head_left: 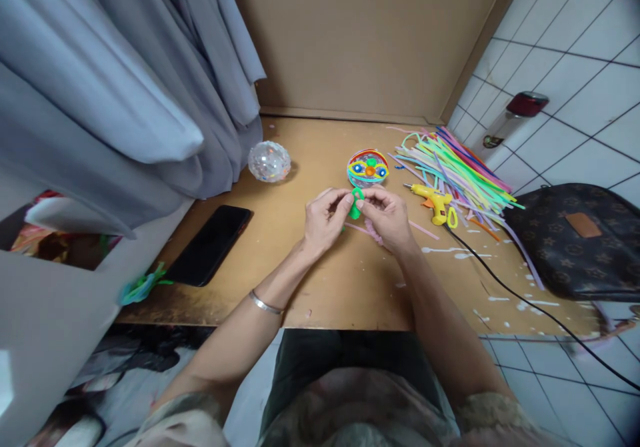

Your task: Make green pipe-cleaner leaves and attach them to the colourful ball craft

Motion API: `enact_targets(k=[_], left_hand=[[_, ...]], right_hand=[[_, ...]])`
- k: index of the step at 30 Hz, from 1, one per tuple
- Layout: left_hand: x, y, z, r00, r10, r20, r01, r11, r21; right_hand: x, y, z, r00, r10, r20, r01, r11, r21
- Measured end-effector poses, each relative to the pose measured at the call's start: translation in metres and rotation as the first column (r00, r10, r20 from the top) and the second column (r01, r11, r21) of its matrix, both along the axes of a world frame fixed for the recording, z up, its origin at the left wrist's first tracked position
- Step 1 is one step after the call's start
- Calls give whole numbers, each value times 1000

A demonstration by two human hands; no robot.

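Between the fingertips of both my hands is a bright green pipe cleaner (356, 205), bent into a small looped shape. My left hand (327, 219) pinches it from the left side, thumb and forefinger closed. From the right, my right hand (387, 218) grips its other side. Just beyond my hands stands a clear ball (368, 169) decorated with red, yellow, blue and green pipe cleaners like a face. Partly under my right hand lies a pink pipe cleaner piece (373, 231).
A yellow glue gun (434, 203) lies right, its black cord trailing off the table. Behind it spreads a pile of pipe cleaners (455, 167). A brown bag (575, 247) sits at the right edge. Left are a clear ball (269, 162), a black phone (210, 245) and a grey curtain (125, 87).
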State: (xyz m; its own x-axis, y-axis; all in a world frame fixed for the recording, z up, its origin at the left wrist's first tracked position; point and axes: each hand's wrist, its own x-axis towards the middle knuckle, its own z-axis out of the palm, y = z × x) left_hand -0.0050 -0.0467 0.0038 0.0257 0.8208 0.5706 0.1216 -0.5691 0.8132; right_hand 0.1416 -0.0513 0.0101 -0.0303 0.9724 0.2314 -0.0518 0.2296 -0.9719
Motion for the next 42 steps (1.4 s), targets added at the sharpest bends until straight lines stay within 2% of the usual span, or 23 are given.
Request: enact_targets(k=[4,10,18,22,26,31,38,42], left_hand=[[0,3,-4,998,-15,58,19,998,-58],[2,7,-8,989,-34,141,54,989,-136],[6,9,-10,960,-42,275,108,967,-232],[4,12,-9,943,-44,331,129,963,-238],[2,13,-8,941,-61,334,144,963,-228],[4,15,-11,942,-82,325,168,954,-247],[7,12,-12,931,-68,358,185,935,-302],[7,9,-12,925,-83,370,229,900,-372]], right_hand=[[-2,0,2,998,-59,34,55,993,101],[-1,3,-1,999,-32,12,31,997,67],[-3,-2,8,999,-21,-50,21,1000,16],[-2,-5,8,1000,7,-18,-8,999,-45],[0,-4,7,999,34,29,-32,997,-63],[-4,-3,5,998,-8,62,11,999,-50],[-12,1,0,997,-80,-2,80,993,-86],[-13,3,-2,987,-103,121,113,991,-71]])
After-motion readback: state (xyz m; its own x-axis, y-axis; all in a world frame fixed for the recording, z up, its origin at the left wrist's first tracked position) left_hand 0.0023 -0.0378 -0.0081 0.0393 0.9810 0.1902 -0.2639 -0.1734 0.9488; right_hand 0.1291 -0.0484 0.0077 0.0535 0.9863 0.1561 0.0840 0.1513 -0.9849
